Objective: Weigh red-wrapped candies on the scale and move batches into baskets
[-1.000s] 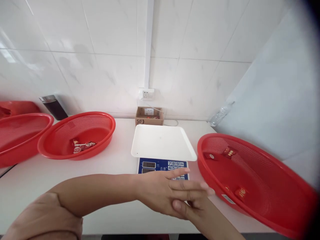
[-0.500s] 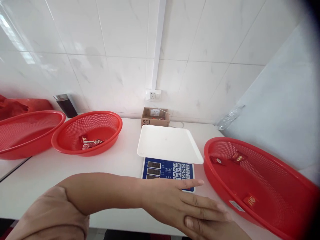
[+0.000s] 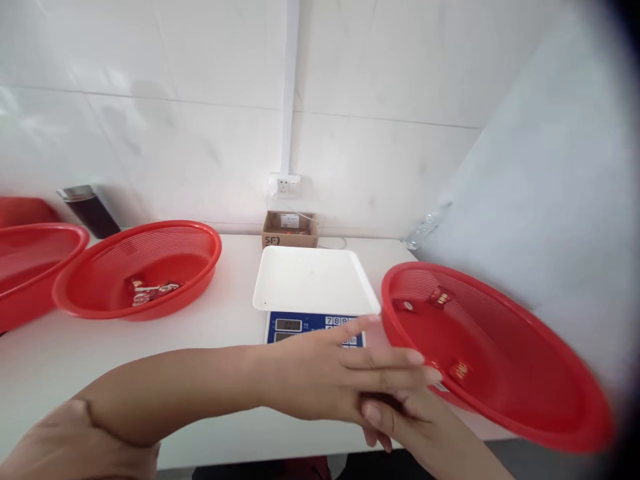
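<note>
Here our left hand (image 3: 330, 380), flat, fingers straight and empty, lies across our loosely curled, seemingly empty right hand (image 3: 406, 428), just near of the scale (image 3: 315, 283), with the tilted basket (image 3: 510, 363) just right of both.

Left arm: bent at the elbow at lower left, bare forearm running level across the body toward the right. Left hand (image 3: 340, 380): palm down, fingers (image 3: 395, 360) extended, spread slightly, holding nothing. Right arm: enters from lower right. Right hand (image 3: 405, 427): lies directly beneath the left hand, fingertips touching its underside; its palm is hidden.
</note>
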`<state>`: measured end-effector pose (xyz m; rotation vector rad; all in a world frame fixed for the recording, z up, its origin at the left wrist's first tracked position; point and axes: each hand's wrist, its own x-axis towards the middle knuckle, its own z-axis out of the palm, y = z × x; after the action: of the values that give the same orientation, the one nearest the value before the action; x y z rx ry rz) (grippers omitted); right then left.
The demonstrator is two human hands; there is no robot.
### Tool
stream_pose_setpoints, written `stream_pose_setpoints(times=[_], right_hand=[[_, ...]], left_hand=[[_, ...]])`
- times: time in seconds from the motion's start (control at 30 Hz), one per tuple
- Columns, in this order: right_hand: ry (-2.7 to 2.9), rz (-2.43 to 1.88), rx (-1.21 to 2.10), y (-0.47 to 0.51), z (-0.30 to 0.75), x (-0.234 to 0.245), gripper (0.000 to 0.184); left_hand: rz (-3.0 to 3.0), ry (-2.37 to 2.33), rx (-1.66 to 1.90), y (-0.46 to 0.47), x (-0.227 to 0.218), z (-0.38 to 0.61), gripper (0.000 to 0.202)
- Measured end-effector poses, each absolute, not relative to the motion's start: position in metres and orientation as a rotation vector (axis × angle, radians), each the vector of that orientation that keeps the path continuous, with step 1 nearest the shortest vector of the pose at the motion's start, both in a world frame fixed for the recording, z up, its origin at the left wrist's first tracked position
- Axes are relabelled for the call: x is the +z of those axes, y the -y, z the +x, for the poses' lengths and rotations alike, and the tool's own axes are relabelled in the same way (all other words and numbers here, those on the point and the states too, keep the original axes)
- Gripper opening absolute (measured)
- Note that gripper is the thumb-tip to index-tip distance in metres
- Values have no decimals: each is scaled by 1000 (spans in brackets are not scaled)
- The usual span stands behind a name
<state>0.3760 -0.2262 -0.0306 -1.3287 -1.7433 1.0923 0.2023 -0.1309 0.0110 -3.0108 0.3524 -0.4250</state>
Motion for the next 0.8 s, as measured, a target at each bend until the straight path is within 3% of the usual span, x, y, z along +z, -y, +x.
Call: stream_pose_setpoints(times=[0.1,0.27,0.43,0.63,0.8], right_hand=[[1652,-1315,1088,223,378,-7,28],[1671,-1418,704,228,379,-6,22],[1865,-1428,499,224,373,-11,37],[1844,-1227,173,224,367,-27,25],[1806,-1167,-60,233,369,-28,10]], left_hand=[[-3128,-181,-407,124,10,203,29],[-3552,29,-231,119,6,209,39],[-4110,-141,-132,117,4,218,43],[-4656,-384,56,129,-4,219,63],[-4499,349,-172,143,-10,203,45]])
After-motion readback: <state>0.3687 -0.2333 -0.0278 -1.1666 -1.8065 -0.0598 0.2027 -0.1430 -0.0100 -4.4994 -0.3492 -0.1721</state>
